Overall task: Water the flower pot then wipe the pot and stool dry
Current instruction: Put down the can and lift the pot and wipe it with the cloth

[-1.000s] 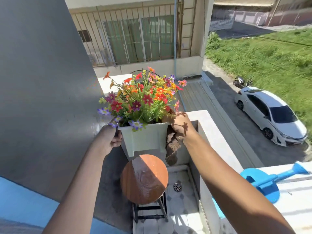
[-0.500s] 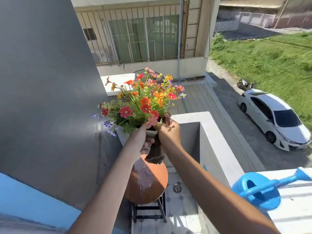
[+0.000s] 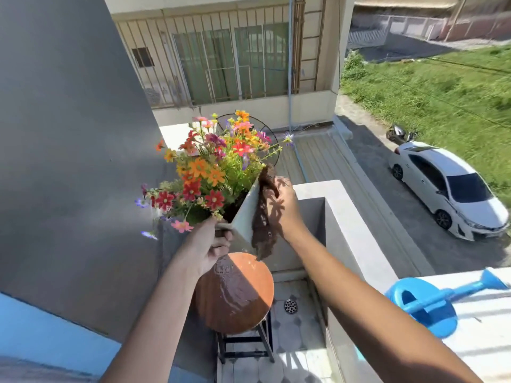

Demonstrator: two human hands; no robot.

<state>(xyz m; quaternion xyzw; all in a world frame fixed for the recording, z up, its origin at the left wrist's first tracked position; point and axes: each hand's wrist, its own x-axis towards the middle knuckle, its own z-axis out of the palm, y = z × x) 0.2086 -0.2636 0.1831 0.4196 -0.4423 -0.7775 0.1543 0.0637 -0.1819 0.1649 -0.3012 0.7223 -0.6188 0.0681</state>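
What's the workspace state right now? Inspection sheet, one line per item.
Surface: round wooden stool seat wet and glossy, nothing standing on it.
Job's things: flower pot lifted off the stool, tilted; brown cloth pressed on its side; blue watering can resting on the white ledge.
Clutter: nothing seen.
Grippers: left hand grips the pot's lower corner; right hand holds the cloth against the pot.
Cables: nothing seen near the work.
Surroundings: grey wall at left, floor drain, white car below.
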